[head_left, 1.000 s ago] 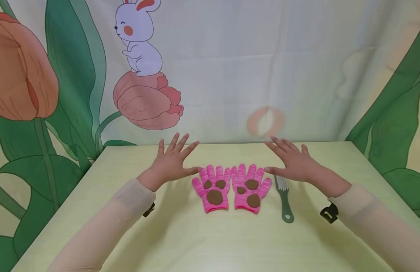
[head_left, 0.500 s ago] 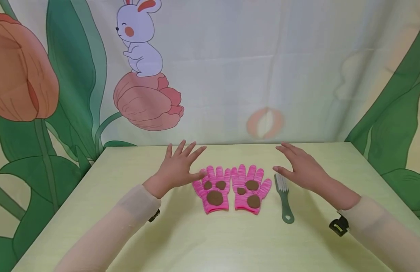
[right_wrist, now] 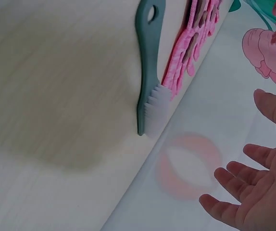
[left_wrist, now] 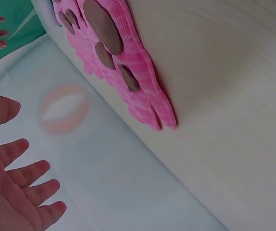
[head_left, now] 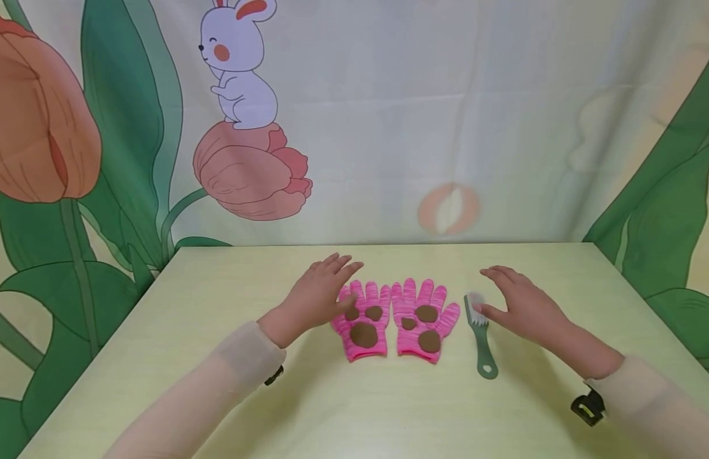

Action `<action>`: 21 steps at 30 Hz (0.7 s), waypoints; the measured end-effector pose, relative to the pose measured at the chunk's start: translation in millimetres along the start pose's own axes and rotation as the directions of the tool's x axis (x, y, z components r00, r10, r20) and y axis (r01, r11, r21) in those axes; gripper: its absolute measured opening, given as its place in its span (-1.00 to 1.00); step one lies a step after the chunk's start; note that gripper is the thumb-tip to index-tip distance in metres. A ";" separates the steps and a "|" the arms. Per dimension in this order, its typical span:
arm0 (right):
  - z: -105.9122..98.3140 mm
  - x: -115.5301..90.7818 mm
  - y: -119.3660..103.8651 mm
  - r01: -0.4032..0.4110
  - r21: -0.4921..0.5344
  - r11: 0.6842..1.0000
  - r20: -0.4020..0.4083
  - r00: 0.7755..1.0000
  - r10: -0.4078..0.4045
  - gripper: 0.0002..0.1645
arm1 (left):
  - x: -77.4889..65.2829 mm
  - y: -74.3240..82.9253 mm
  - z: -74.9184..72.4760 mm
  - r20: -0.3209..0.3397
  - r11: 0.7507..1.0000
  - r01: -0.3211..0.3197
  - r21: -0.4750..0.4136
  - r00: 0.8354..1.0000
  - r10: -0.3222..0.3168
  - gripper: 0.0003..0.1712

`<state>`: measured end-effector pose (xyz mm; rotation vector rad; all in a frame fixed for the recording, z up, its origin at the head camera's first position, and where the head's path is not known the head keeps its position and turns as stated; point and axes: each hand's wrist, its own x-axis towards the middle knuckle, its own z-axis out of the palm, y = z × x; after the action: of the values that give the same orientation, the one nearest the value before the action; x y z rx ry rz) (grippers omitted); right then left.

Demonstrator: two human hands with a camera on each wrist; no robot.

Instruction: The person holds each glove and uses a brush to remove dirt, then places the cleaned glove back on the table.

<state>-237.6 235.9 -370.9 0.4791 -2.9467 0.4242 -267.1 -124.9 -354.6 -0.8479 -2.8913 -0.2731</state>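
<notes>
Right hand, loose and holding nothing, hangs above the table, fingers apart and reaching toward the far edge. Just beside its thumb, on the side toward the table's middle, lies the green brush. In the head view the thumb tip overlaps the bristles, yet the right wrist view shows a gap, so hand and brush are apart. From that thumb the brush runs lengthwise toward the near edge, its handle ending there, slightly angled to the right edge; the bristles lie at the end toward the far edge. Of the two hands, this one is clearly nearer the brush.

Further over, the left hand is likewise relaxed, gripping nothing, raised over the thumb side of the left glove without touching it, judging by the left wrist view. Right glove lies close alongside, between that one and the brush; both lie flat, fingers to the far edge, cuffs to the near one. Beyond the far edge hangs a printed curtain.
</notes>
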 end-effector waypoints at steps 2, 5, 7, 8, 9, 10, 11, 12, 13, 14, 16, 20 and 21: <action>2.0 -2.3 1.0 -0.012 0.003 1.000 0.004 1.000 0.012 -0.15 | 0.1 3.5 1.2 0.011 1.000 -0.019 -0.002 1.000 0.019 -0.33; 5.7 -5.4 2.9 -0.032 -0.001 0.999 0.014 0.999 0.032 -0.17 | 0.7 7.8 4.1 0.029 0.999 -0.036 -0.009 0.999 0.036 -0.38; 8.4 -7.8 4.3 -0.044 -0.003 0.999 0.018 0.999 0.044 -0.18 | 1.2 11.4 6.0 0.043 0.999 -0.047 -0.024 0.998 0.048 -0.41; 10.1 -9.0 4.7 -0.048 -0.003 0.999 0.021 0.999 0.048 -0.20 | 1.3 13.4 6.8 0.054 0.998 -0.052 -0.031 0.997 0.053 -0.42; 11.8 -10.0 5.3 -0.054 0.000 0.999 0.029 0.998 0.054 -0.23 | 1.1 15.6 7.7 0.061 0.998 -0.061 -0.034 0.996 0.063 -0.43; 13.5 -10.6 5.6 -0.063 0.006 0.998 0.041 0.997 0.062 -0.28 | 1.2 18.0 9.0 0.068 0.997 -0.073 -0.034 0.995 0.075 -0.44; 14.7 -11.1 5.9 -0.072 0.012 0.997 0.057 0.996 0.071 -0.34 | 0.9 20.8 9.8 0.074 0.996 -0.086 -0.034 0.993 0.088 -0.45; 15.7 -11.6 6.6 -0.083 0.019 0.996 0.079 0.994 0.081 -0.41 | 0.7 23.9 10.7 0.077 0.994 -0.102 -0.027 0.992 0.104 -0.47; 17.1 -11.8 7.3 -0.095 0.030 0.995 0.100 0.991 0.091 -0.49 | 0.4 26.7 11.8 0.083 0.993 -0.118 -0.017 0.989 0.119 -0.50; 18.6 -11.8 7.8 -0.110 0.045 0.993 0.124 0.987 0.103 -0.56 | 0.0 29.4 13.3 0.086 0.990 -0.138 -0.005 0.987 0.138 -0.54; 21.8 -11.1 8.8 -0.137 0.068 0.988 0.170 0.978 0.123 -0.64 | -0.7 34.8 17.1 0.094 0.985 -0.171 0.011 0.981 0.169 -0.57; 28.4 -9.7 9.4 -0.181 0.092 0.979 0.227 0.961 0.157 -0.65 | -2.1 45.7 26.6 0.138 0.971 -0.239 0.032 0.963 0.232 -0.57; 29.6 -9.0 9.3 -0.192 0.086 0.978 0.238 0.957 0.167 -0.65 | -2.4 48.9 28.6 0.157 0.967 -0.250 0.038 0.958 0.241 -0.54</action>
<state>-234.5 238.3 -403.0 0.2893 -3.2187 0.5895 -240.3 -79.9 -376.1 -1.2544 -2.8685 -0.1041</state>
